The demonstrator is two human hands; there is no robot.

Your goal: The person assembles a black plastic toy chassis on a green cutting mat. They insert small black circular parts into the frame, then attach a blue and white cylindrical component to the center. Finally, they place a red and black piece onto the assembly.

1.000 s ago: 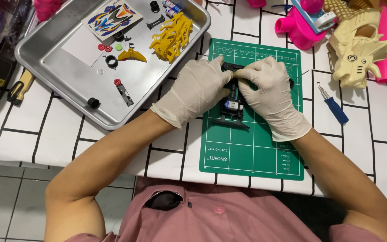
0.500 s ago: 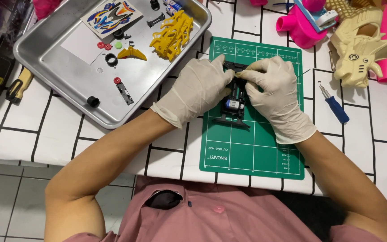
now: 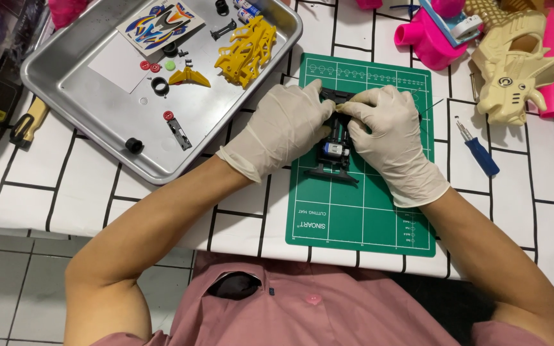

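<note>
A black toy car chassis (image 3: 333,157) with a small blue and silver motor lies on the green cutting mat (image 3: 360,211). Both hands wear white gloves. My left hand (image 3: 283,128) grips the chassis from the left side. My right hand (image 3: 389,138) holds it from the right, with its fingertips pinching at the chassis's far end. The hands hide most of the chassis's far half.
A metal tray (image 3: 97,96) at the left holds a yellow plastic part frame (image 3: 246,50), a sticker sheet (image 3: 156,24), black rings and small red pieces. A blue screwdriver (image 3: 479,150) lies right of the mat. Pink and cream toys (image 3: 511,64) stand at the far right.
My right hand's fingers have shifted slightly at the far end of the chassis. Otherwise the hands and the chassis stay in place.
</note>
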